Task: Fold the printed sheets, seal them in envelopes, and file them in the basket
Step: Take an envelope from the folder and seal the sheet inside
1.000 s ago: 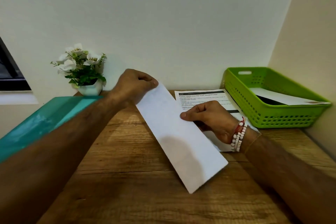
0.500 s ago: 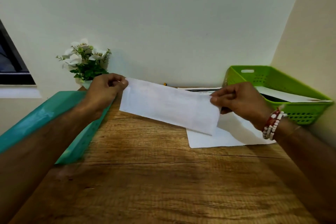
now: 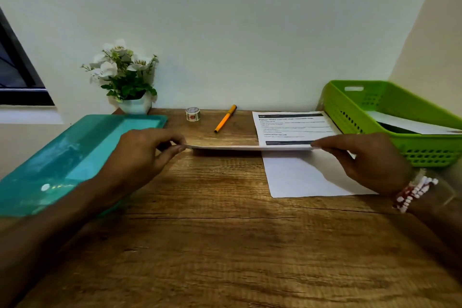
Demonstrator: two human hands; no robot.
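A white envelope [image 3: 250, 147] hangs flat and edge-on just above the wooden desk [image 3: 225, 245]. My left hand [image 3: 145, 155] pinches its left end and my right hand [image 3: 370, 160] pinches its right end. Behind and under the envelope's right half lies a printed sheet [image 3: 295, 127] on top of blank white paper [image 3: 305, 177]. The green basket [image 3: 390, 117] stands at the right against the wall, with a white envelope [image 3: 410, 125] lying inside it.
A teal tray [image 3: 62, 157] lies at the left desk edge. At the back stand a white pot of flowers [image 3: 125, 77], a small tape roll [image 3: 192, 114] and an orange pen [image 3: 225, 119]. Walls close the back and right side.
The envelope swung from a diagonal to level, then tilted down until flat and edge-on near the desk. Both hands moved to its ends and lowered. The tape and pen came into sight.
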